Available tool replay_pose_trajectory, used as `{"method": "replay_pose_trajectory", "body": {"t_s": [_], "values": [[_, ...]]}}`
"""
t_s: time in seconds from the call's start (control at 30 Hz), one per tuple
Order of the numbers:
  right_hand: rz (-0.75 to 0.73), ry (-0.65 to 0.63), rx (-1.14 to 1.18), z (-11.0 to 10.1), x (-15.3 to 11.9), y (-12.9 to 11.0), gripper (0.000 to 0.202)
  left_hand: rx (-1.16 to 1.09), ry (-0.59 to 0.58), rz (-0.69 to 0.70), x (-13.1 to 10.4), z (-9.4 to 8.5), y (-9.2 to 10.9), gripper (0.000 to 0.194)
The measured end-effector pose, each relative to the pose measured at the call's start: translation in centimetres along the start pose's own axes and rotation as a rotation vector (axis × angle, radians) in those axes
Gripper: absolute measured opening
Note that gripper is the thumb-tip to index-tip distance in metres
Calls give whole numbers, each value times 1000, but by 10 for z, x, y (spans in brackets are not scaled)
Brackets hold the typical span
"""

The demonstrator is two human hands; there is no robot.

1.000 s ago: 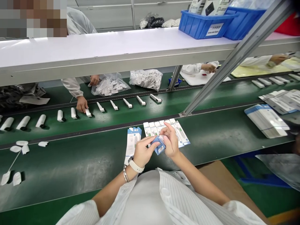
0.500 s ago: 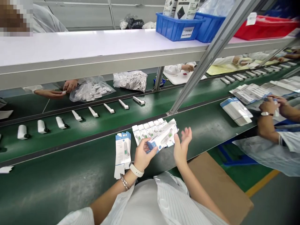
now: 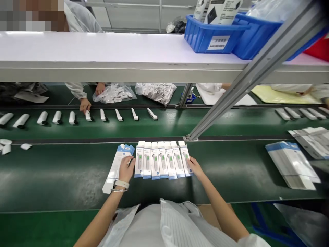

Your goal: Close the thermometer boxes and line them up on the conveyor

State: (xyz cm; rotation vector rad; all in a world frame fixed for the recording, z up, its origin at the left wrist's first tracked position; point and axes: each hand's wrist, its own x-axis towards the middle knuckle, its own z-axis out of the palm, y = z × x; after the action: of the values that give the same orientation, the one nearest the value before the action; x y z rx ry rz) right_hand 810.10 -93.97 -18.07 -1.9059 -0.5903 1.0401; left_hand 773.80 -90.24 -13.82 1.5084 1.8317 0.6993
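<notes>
A row of small white-and-blue cartons (image 3: 162, 161), each printed with a handheld device, stands side by side on the green work surface in front of me. My right hand (image 3: 195, 168) holds the rightmost carton (image 3: 184, 156) by its right edge, thumb and fingers around its side. At the row's left lies a stack of flat, unfolded cartons (image 3: 115, 168). My left hand (image 3: 126, 169) rests over the right edge of this stack, thumb apart from the fingers, close to the leftmost carton of the row. Its fingertips are partly hidden.
White handheld devices (image 3: 88, 116) lie spaced along the green belt (image 3: 169, 123) beyond; a co-worker's hand (image 3: 84, 104) touches one. A slanted metal post (image 3: 221, 99) rises at the right. Blue bins (image 3: 216, 36) stand on the shelf (image 3: 102, 48). More flat cartons (image 3: 290, 164) lie at right.
The carton I held tilted in both hands now stands at the right end of the row. My left hand has moved left to the flat stack. My view has turned left.
</notes>
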Motion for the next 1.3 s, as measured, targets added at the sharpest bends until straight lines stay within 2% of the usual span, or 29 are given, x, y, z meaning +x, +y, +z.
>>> {"method": "replay_pose_trajectory", "body": {"t_s": [0.07, 0.13, 0.2, 0.3, 0.43, 0.5, 0.53, 0.57, 0.6, 0.67, 0.7, 0.73, 0.77, 0.8, 0.83, 0.9, 1.0, 1.03, 1.07, 1.13, 1.2, 1.3], "values": [[6, 2, -53, 10, 10, 4, 42, 126, 115, -101, 3, -15, -24, 49], [13, 21, -104, 15, 14, 8, 49, 240, 165, -180, 2, -22, -42, 68], [16, 60, -149, 12, 14, 11, 58, 325, 150, -243, 2, -21, -55, 89], [3, 137, -184, -1, 11, 14, 66, 386, 83, -292, 8, -20, -67, 95], [-49, 239, -181, -6, -10, 5, 66, 369, 29, -226, 13, -35, -70, 89], [-92, 251, -158, 7, -32, -9, 66, 330, 29, -164, 8, -49, -61, 87], [-121, 211, -141, 19, -47, -19, 65, 299, 28, -125, 2, -56, -53, 87], [-162, 108, -108, 34, -63, -31, 67, 264, 22, -81, -4, -63, -42, 87], [-205, -54, -74, 51, -80, -44, 68, 212, -5, -26, -13, -69, -29, 88], [-341, -551, -18, 88, -115, -70, 75, 81, -136, 108, -32, -78, 0, 93], [-391, -761, 54, 106, -131, -82, 83, -36, -269, 188, -42, -81, 16, 97], [-405, -920, 143, 121, -145, -93, 88, -140, -370, 246, -51, -84, 30, 101], [-384, -1024, 237, 133, -156, -102, 88, -229, -441, 279, -58, -86, 42, 101], [-379, -1067, 323, 142, -165, -109, 92, -307, -495, 302, -64, -87, 51, 102], [-363, -1071, 381, 147, -172, -114, 92, -360, -511, 306, -68, -88, 57, 101], [-309, -979, 423, 150, -181, -120, 78, -416, -485, 283, -70, -87, 63, 88], [-179, -756, 442, 146, -186, -120, 45, -435, -477, 208, -67, -83, 61, 45], [-152, -697, 461, 145, -187, -119, 39, -426, -495, 184, -65, -81, 60, 32], [-142, -656, 476, 144, -187, -119, 37, -411, -512, 169, -64, -79, 60, 26], [-175, -601, 496, 142, -186, -119, 39, -358, -481, 188, -63, -74, 61, 27], [-263, -554, 538, 140, -187, -122, 45, -271, -352, 292, -65, -67, 62, 28], [-345, -489, 660, 136, -193, -128, 55, -105, -142, 503, -71, -53, 64, 53]]}}
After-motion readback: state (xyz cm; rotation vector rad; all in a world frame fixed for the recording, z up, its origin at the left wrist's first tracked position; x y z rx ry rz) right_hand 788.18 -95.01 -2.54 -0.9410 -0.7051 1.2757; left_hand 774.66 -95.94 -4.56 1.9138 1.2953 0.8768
